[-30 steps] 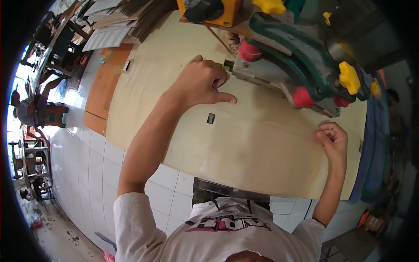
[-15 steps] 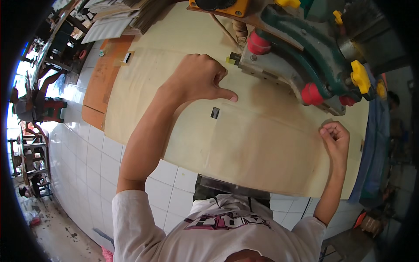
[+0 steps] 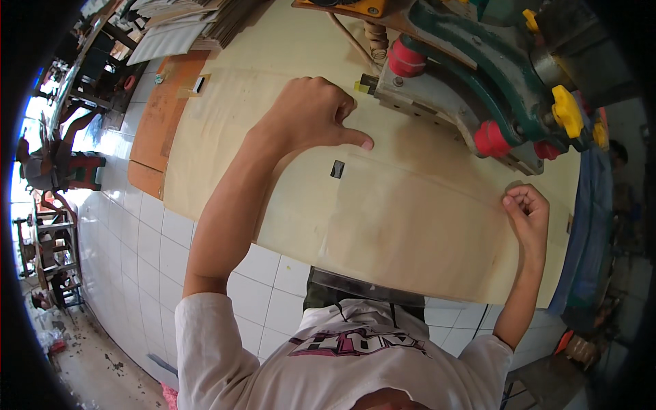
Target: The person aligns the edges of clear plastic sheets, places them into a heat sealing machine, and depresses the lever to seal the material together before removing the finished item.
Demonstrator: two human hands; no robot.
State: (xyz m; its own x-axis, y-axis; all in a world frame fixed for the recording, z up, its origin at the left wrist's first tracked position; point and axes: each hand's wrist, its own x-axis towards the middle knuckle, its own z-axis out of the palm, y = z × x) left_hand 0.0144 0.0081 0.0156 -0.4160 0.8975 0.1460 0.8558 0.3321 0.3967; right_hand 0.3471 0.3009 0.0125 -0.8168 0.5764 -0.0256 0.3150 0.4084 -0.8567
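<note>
My left hand point(image 3: 316, 113) is over the pale yellow tabletop point(image 3: 290, 215), its fingers curled into a fist and the thumb stretched out to the right. Nothing shows in it. Just below the thumb tip lies a small dark rectangular piece point(image 3: 337, 169). A thin, see-through tan sheet point(image 3: 417, 232) covers the near part of the tabletop. By the sheet's right edge is my right hand point(image 3: 528, 210), closed, with fingers bent in and thumb against them; whether anything small is inside is hidden.
A dark green machine arm point(image 3: 478, 51) with red collars and yellow knobs stands at the far right on a grey metal base point(image 3: 417, 102). Stacked boards point(image 3: 198, 27) lie at the far left, beyond an orange-brown wooden panel point(image 3: 150, 137). Blue cloth point(image 3: 584, 232) hangs at the right edge.
The view has shifted slightly. Both hands keep nearly the same pose and place over the table.
</note>
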